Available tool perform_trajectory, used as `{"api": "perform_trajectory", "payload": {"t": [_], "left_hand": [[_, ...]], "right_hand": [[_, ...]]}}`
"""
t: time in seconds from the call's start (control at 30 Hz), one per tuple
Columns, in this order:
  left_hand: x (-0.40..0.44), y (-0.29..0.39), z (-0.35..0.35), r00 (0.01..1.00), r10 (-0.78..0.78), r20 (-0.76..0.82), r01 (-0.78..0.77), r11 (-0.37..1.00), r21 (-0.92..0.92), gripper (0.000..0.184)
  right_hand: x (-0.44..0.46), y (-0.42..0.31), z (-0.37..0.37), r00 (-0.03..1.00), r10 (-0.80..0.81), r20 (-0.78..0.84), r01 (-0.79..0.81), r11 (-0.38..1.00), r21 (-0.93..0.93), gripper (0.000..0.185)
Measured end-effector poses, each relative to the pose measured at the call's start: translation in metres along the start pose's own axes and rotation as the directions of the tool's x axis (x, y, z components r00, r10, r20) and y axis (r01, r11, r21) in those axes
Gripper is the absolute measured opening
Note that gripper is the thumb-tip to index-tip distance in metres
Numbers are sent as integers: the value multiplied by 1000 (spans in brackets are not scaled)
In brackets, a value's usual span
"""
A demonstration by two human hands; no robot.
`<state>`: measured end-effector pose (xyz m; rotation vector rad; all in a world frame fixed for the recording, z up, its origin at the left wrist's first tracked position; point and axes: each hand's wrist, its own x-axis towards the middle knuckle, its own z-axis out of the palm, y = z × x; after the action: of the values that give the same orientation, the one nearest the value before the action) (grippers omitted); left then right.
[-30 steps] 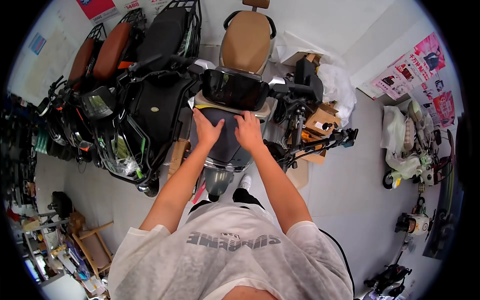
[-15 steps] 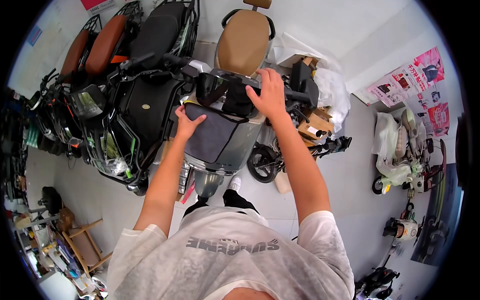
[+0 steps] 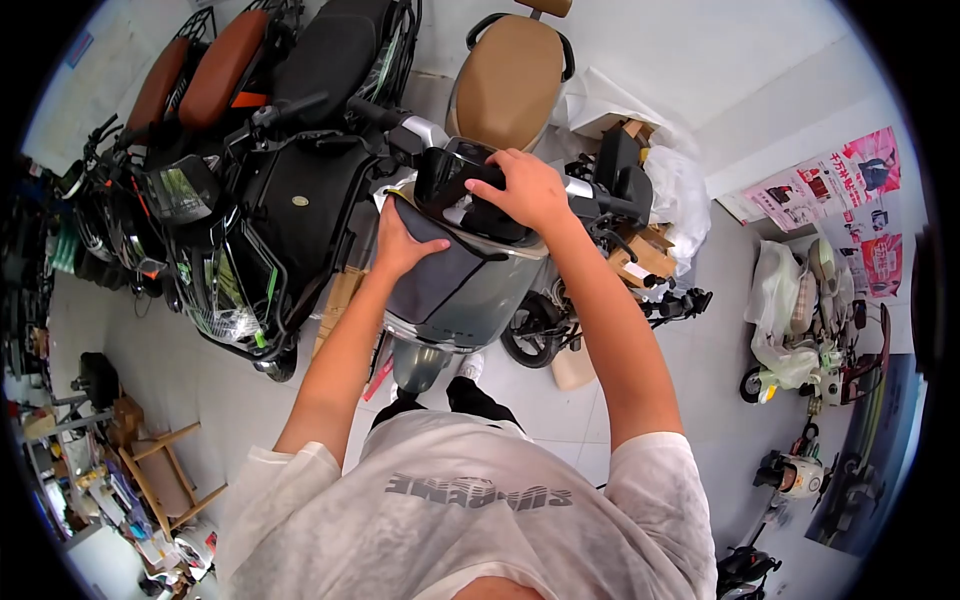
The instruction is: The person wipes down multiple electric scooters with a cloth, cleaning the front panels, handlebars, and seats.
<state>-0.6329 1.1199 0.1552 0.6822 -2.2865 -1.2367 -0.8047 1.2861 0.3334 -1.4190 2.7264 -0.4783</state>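
Observation:
A scooter with a grey front body (image 3: 475,310) stands before me, its tan seat (image 3: 510,80) beyond the handlebar. Dark grey cloth cover (image 3: 435,285) lies over its front panel. At the cover's upper left edge is my left hand (image 3: 402,245); its thumb stretches across the cloth and its fingers go behind the edge. My right hand (image 3: 528,190) lies on the black head unit (image 3: 450,175) between the handlebar grips, thumb and fingers apart. Black material (image 3: 495,218) hangs under the right palm; where it ends is partly hidden by the hand.
A black scooter (image 3: 300,210) stands close on the left, with brown-seated ones (image 3: 225,65) behind. On the right are a small wheel (image 3: 532,330), cardboard boxes (image 3: 645,255) and white plastic wrapping (image 3: 685,195). A wooden chair (image 3: 165,475) stands at lower left.
The view has shifted, moving the scooter slightly right in it. My left fingers have moved further behind the cover's edge. My right hand has moved inward over the head unit; the black strap no longer shows.

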Motion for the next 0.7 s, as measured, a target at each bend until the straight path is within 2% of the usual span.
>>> {"api": "perform_trajectory", "payload": {"t": [0.07, 0.13, 0.2, 0.3, 0.43, 0.53, 0.6, 0.67, 0.7], "left_hand": [[13, -10, -10, 999, 16, 48, -14, 999, -40, 138], [25, -14, -21, 976, -22, 215, 33, 998, -49, 137], [37, -24, -26, 967, -5, 256, 22, 998, -62, 136], [55, -24, -35, 908, 91, 410, -79, 996, -46, 135], [77, -6, -45, 791, -33, 611, -171, 947, 273, 125], [78, 6, -47, 766, -109, 633, -147, 930, 337, 125], [73, 3, -46, 781, -101, 616, -131, 938, 320, 127], [61, -9, -40, 869, 50, 493, -123, 985, 118, 129], [55, -18, -34, 870, 50, 490, -122, 985, 118, 129]], "right_hand": [[2, 0, 0, 1000, -4, 13, 4, 1000, -13, 61], [1, -2, -1, 1000, 1, 10, 0, 1000, -19, 61], [1, -3, -2, 1000, 5, 10, -5, 1000, -28, 61], [1, -3, 1, 999, 3, -39, -5, 999, -35, 58], [1, -5, -2, 1000, 16, 3, -16, 999, -41, 61], [1, -4, -1, 999, 22, 26, -21, 999, -49, 64], [2, -4, -1, 1000, 23, -1, -23, 998, -59, 62], [2, -4, 0, 1000, 30, 5, -30, 998, -55, 63], [2, -4, 0, 999, 42, 11, -42, 998, -49, 63]]}}
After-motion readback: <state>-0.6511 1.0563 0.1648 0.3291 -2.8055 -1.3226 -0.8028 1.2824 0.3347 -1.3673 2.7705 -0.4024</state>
